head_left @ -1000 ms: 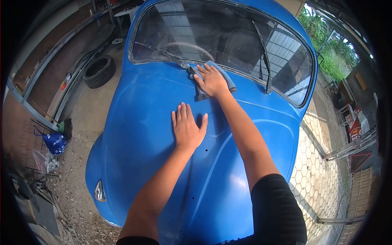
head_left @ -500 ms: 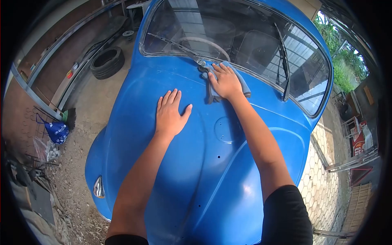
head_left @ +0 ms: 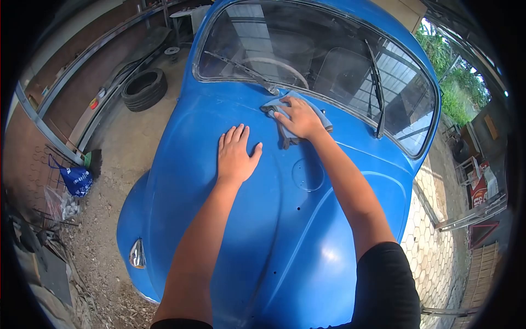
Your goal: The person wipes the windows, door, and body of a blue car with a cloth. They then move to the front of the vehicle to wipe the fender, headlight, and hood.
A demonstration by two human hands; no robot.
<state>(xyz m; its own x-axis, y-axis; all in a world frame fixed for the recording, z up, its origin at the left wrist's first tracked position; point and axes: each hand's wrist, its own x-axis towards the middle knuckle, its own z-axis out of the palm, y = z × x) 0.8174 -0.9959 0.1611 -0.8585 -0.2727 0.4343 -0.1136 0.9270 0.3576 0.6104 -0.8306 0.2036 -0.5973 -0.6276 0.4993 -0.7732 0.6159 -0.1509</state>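
Observation:
A blue car's front hood (head_left: 246, 247) fills the middle of the view. My right hand (head_left: 301, 119) presses a grey-blue cloth (head_left: 290, 137) against the hood just below the windshield, fingers curved over it and thumb apart. Part of the cloth is hidden beneath the palm; its dark, crumpled edge sticks out on the left. Lower and to the left, my left hand (head_left: 236, 156) lies flat on bare blue metal, open, with its thumb spread and nothing held. Close above the cloth are the windshield (head_left: 323, 66) and a wiper (head_left: 244, 68).
A second wiper (head_left: 378, 90) stands over the right part of the glass. On the floor at left lie a tire (head_left: 144, 90) and a blue bag (head_left: 76, 180). A chrome lamp (head_left: 137, 254) juts from the left fender. Pale paving (head_left: 433, 241) runs along the right.
My right hand has slid the cloth slightly left and toward me, away from the windshield. My left hand rests in nearly the same place. The view has shifted a little.

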